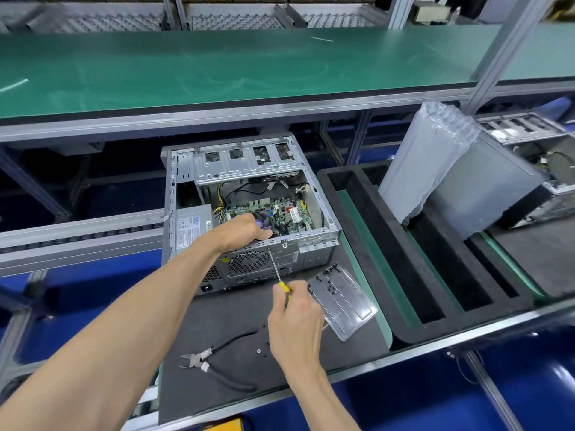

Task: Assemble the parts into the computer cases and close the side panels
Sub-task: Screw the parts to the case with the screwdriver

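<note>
**Screwdriver at the case's rear rim**

Head view: the right hand [295, 318] pinches a yellow-handled screwdriver [278, 270], tip at the rear top rim of the open computer case [249, 209] on the dark mat [217, 321]. The left hand [245, 230] reaches inside, fingers curled over the fan [264, 220]. Cutters [214, 359] lie near the mat's front edge; a clear screw tray [342, 300] lies right.

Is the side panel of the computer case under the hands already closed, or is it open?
Open. The computer case lies with no panel on top: the motherboard, cables and power supply show, and the left hand reaches inside.
</note>
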